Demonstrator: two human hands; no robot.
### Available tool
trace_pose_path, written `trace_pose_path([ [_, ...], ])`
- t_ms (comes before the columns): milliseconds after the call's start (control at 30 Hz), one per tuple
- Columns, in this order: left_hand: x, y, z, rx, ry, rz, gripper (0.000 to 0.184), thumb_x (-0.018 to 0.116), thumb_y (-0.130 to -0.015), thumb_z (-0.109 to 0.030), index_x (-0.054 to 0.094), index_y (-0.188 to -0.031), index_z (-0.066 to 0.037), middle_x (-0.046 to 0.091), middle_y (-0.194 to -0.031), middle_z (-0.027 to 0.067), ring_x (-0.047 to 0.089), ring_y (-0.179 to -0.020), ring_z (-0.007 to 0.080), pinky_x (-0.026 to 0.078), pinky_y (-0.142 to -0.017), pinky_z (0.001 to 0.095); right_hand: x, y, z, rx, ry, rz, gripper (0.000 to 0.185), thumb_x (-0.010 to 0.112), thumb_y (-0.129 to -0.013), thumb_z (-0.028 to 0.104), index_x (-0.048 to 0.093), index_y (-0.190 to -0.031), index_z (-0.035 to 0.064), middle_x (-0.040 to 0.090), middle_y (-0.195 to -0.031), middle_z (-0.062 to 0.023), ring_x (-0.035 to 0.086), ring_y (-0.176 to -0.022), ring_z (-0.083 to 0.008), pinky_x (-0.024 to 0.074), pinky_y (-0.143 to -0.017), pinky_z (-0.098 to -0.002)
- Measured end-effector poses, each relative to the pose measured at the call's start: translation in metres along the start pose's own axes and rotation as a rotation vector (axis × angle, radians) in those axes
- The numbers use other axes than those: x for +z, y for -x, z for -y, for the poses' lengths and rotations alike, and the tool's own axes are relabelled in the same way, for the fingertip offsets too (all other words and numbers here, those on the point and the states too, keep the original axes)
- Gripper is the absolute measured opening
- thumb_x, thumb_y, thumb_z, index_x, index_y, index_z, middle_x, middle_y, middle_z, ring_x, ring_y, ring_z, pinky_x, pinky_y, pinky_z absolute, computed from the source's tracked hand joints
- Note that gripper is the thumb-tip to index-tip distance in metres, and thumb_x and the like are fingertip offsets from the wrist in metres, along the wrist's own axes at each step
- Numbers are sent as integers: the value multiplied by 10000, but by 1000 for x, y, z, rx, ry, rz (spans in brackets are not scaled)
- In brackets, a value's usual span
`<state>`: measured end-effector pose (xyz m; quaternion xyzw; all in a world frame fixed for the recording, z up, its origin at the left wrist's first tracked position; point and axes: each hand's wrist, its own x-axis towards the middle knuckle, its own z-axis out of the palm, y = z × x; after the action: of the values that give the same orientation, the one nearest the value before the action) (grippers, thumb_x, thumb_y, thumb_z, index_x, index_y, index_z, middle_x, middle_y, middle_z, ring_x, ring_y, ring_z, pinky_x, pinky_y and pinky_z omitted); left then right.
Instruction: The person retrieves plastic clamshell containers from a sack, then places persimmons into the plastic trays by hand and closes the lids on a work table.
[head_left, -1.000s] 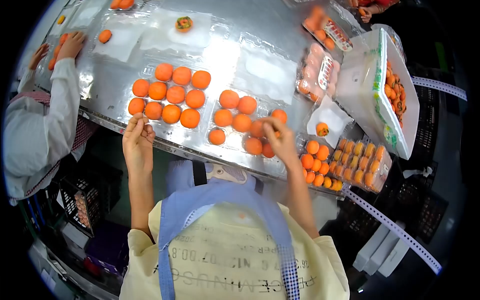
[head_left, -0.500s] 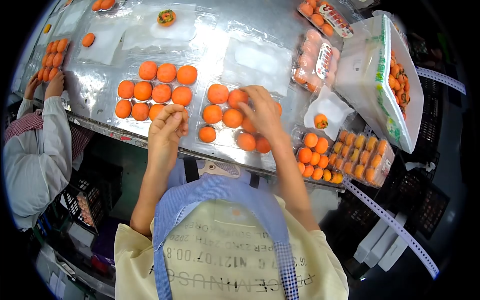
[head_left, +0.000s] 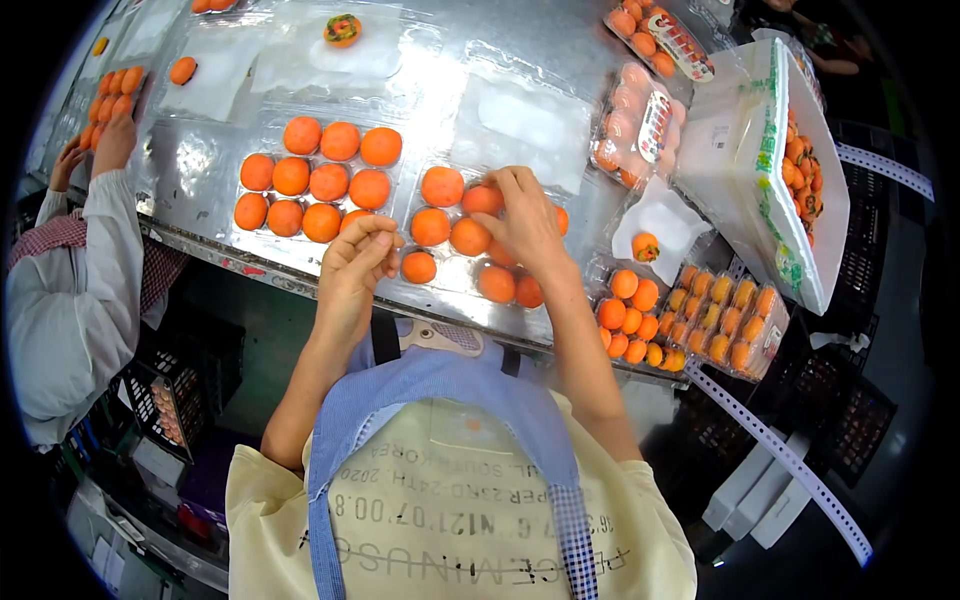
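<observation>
My right hand point(head_left: 522, 222) is over the right clear tray point(head_left: 447, 285), its fingers curled down at an orange fruit point(head_left: 483, 199) in the upper row. Other fruits lie in that tray, and one cell between the lower ones holds none. My left hand point(head_left: 358, 262) hovers by the near corner of the left tray, fingertips pinched together; whether anything small is between them is hidden. Rows of orange fruits point(head_left: 329, 182) fill the left tray, the lower right one partly covered by my left hand.
Closed fruit packs point(head_left: 640, 122) and a white foam box point(head_left: 732, 150) of fruit stand at the right. One fruit point(head_left: 645, 246) sits on white padding. A co-worker's hands point(head_left: 115, 143) touch another tray at far left. Open lids point(head_left: 525, 130) lie behind.
Since a second ago, my left hand has moved right towards the right tray. My right hand has shifted from that tray's right side to its upper row.
</observation>
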<state>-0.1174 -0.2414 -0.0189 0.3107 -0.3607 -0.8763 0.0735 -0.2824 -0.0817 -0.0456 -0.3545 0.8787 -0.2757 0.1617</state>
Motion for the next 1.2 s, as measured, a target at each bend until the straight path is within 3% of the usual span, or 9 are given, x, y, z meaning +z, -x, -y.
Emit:
trace_pose_path([
  [267, 0, -2, 9, -18, -93, 32, 157, 551, -892, -131, 572, -1020, -41, 600, -871, 25, 515, -707, 74, 411, -653, 207, 1, 0, -8, -46, -26, -8, 421, 720, -665, 143, 534, -1029, 40, 555, -956, -143, 529, -921, -313, 436, -790, -391],
  [467, 19, -5, 16, -68, -164, 95, 294, 550, -905, -183, 503, -1154, -35, 606, -1013, 47, 577, -872, 122, 450, -759, 242, -14, 18, 11, -56, -336, -273, 419, 777, -602, 117, 589, -971, 52, 590, -933, -109, 558, -888, -274, 453, -770, -354],
  [533, 30, -7, 13, -168, -89, 209, 405, 532, -919, -224, 419, -1260, -36, 546, -1161, 76, 571, -1036, 185, 468, -850, 315, -24, 31, 30, -157, -324, -322, 440, 794, -584, 108, 587, -968, 52, 589, -932, -96, 555, -885, -261, 454, -762, -349],
  [633, 46, -6, 10, -222, 222, 388, 426, 511, -928, -238, 399, -1286, -36, 487, -1235, 94, 549, -1083, 213, 468, -893, 367, -28, 40, 44, -385, -275, -387, 504, 814, -573, 118, 566, -1007, 53, 576, -952, -83, 543, -889, -257, 452, -753, -350],
  [700, 43, -5, 14, -168, 221, 451, 454, 494, -935, -245, 374, -1315, -29, 454, -1267, 106, 530, -1108, 225, 460, -923, 384, -23, 46, 49, -465, -292, -434, 529, 815, -577, 119, 556, -1035, 55, 568, -966, -87, 538, -898, -258, 452, -752, -348],
  [833, 39, -1, 13, -44, 76, 423, 542, 559, -899, -240, 340, -1340, -14, 482, -1254, 126, 528, -1115, 218, 460, -927, 358, -22, 57, 58, -166, -647, -337, 536, 779, -630, 50, 517, -1098, 31, 531, -1044, -114, 541, -938, -237, 462, -760, -308],
  [967, 34, 1, 13, 6, 39, 377, 506, 599, -859, -91, 393, -1314, -10, 514, -1222, 111, 528, -1095, 187, 452, -935, 339, -17, 56, 61, -91, -743, -223, 508, 743, -682, 30, 496, -1126, 15, 505, -1088, -112, 542, -979, -207, 471, -795, -309],
  [1067, 31, 3, 13, 45, -41, 362, 499, 600, -847, -55, 410, -1306, -6, 506, -1241, 118, 525, -1102, 188, 449, -938, 335, -14, 57, 64, -21, -867, -177, 485, 723, -711, 27, 490, -1136, 13, 494, -1105, -109, 538, -1012, -198, 475, -824, -321],
  [1200, 32, 6, 7, 79, -78, 349, 508, 562, -887, -135, 363, -1336, -6, 509, -1239, 135, 544, -1096, 191, 479, -894, 324, -13, 59, 64, 2, -994, -152, 462, 706, -732, 26, 488, -1140, 13, 485, -1122, -108, 531, -1044, -201, 475, -853, -333],
])
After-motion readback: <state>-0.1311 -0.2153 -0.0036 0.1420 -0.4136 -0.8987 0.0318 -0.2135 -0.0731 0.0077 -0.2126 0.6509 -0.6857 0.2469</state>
